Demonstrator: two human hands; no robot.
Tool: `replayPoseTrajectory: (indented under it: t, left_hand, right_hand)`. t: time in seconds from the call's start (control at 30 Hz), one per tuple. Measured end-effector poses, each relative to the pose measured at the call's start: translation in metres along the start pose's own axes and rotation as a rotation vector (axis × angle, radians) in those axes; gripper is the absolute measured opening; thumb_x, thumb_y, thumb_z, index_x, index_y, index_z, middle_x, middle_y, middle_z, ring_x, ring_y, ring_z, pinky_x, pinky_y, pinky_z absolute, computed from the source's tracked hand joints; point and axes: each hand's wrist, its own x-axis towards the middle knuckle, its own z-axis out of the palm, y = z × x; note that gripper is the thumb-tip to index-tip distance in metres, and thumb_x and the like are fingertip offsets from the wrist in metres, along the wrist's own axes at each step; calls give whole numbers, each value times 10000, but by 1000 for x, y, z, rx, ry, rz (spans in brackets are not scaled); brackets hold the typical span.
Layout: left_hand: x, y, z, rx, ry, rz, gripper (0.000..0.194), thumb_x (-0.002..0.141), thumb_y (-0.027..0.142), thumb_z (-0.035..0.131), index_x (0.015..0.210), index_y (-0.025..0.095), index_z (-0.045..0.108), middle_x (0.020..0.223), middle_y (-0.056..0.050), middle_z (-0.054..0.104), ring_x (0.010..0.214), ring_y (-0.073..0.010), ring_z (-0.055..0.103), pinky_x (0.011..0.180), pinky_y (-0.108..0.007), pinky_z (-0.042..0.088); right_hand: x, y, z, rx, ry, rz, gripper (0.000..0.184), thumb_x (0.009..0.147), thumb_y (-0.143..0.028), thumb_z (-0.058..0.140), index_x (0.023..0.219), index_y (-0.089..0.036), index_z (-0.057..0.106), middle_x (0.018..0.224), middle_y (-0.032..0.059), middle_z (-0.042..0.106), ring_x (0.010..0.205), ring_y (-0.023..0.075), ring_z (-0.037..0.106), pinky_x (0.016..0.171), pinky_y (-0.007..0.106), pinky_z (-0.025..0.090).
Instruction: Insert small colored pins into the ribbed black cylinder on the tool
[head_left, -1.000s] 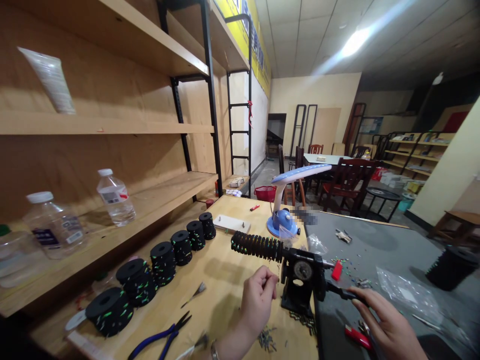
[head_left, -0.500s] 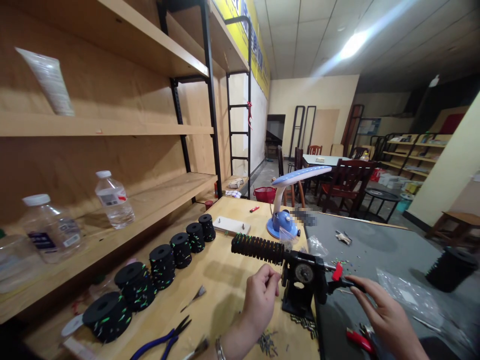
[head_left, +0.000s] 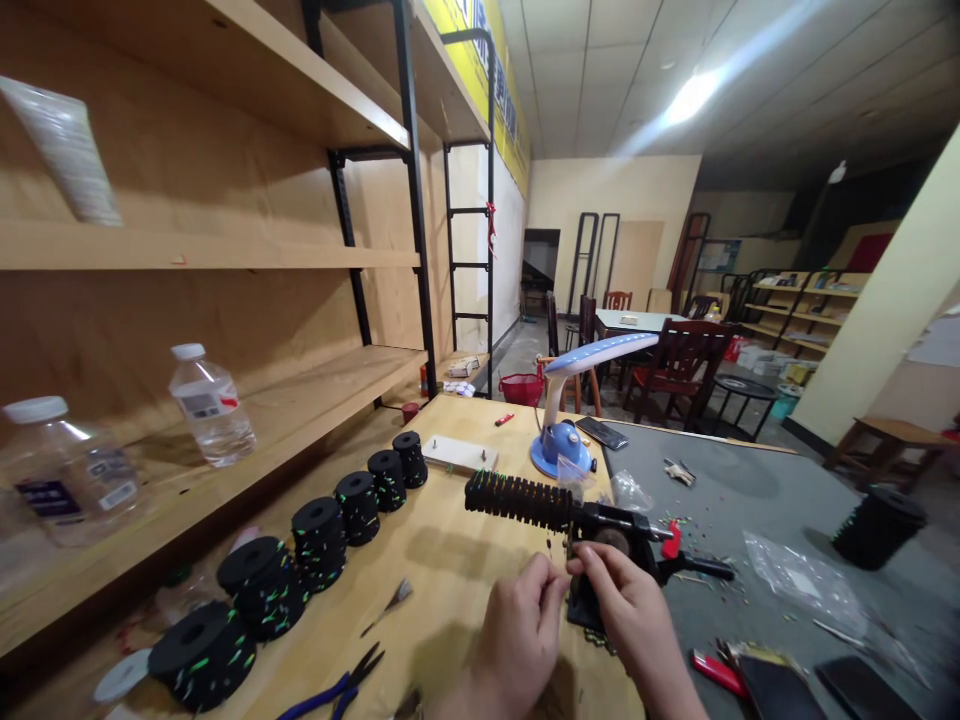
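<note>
My left hand point(head_left: 525, 615) is closed in a pinch just below the ridged black roll point(head_left: 517, 500). Beside it, with the fingertips almost meeting, my right hand point(head_left: 634, 605) pinches too, in front of the black hand-cranked winder point(head_left: 626, 525). What lies between the fingers is too small to make out; a tiny dark piece hangs near the left fingertips. The roll sticks out to the left from the winder and carries small coloured bits along its grooves. On the winder's right side are a red clip point(head_left: 671, 540) and a black crank handle point(head_left: 705, 568), untouched.
Black foam spools point(head_left: 319, 545) stand in a row at left, before shelves holding a water bottle point(head_left: 214, 405). Blue-handled pliers point(head_left: 349, 685) and a brush point(head_left: 390, 605) lie nearer. Behind the winder is a blue lamp point(head_left: 562, 450); a plastic bag point(head_left: 806, 580) lies at right.
My right hand has left the crank handle and come over to the left, beside my left hand. The left hand stays pinched below the roll. The view has shifted slightly right.
</note>
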Motion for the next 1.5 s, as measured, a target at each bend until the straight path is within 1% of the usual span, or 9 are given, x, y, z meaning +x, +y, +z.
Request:
replayPoseTrajectory:
  t: [0.1,0.2,0.3,0.43,0.57,0.7,0.83,0.97,1.5]
  left_hand:
    - [-9,-2,-5,135,-61,106,252,966,263,373,858,220,596,709,-62,664,619,-197,602,555,-296,342]
    - [-10,0,-19,333,-154,173,225,910,193,399,832,208,609,687,-74,680,587,-216,616,524,-308,358]
    - [5,13,-43,486,-202,205,171,859,196,493,734,204,609,679,-69,682,614,-226,627,536,-308,403]
    - [45,32,-71,402,-26,361,188,913,178,464,968,182,644,939,-88,715,908,-245,641,809,-369,491]
    - [79,33,-69,381,-239,553,282,846,116,555,1118,164,611,1196,-108,670,1134,-263,579,1015,-412,425]
    - [96,24,-58,438,-389,439,350,805,121,616,1153,150,586,1201,-133,659,1143,-274,582,1010,-397,442]
    - [112,24,-61,491,-524,290,341,835,197,610,1172,174,568,1190,-123,662,1133,-282,596,962,-389,467]
    - [129,26,-68,514,-637,280,310,856,284,581,1150,188,582,1136,-117,690,1066,-302,638,885,-394,498]
    - [144,25,-68,561,-748,304,383,856,431,549,1134,168,568,1083,-134,701,971,-295,661,773,-346,505]
  right_hand:
    - [12,1,23,328,-84,230,486,687,-601,720,876,-153,714,704,47,735,396,91,498,376,205,365]
    - [12,5,35,507,-58,336,501,595,-600,784,804,-159,670,570,-33,616,340,30,308,344,170,207]
    - [6,13,44,486,38,279,473,620,-620,753,731,-181,616,466,-89,459,379,58,306,372,178,209]
    - [2,27,50,227,153,94,420,731,-606,651,703,-188,615,477,-72,438,441,103,371,430,213,266]
    - [1,39,53,25,203,-11,387,819,-565,550,735,-194,621,520,-48,479,487,138,431,476,235,317]
    - [2,48,61,-66,235,-34,377,855,-542,496,723,-203,598,511,-58,446,473,140,411,472,237,293]
    - [5,50,67,-97,272,-27,364,863,-523,478,715,-207,581,503,-64,425,462,136,393,466,237,268]
    - [8,44,68,-106,298,-21,360,857,-518,483,699,-207,574,492,-67,412,455,135,390,460,234,266]
    - [8,25,56,-198,367,-94,383,850,-526,494,664,-204,586,454,-61,444,397,122,401,413,227,274]
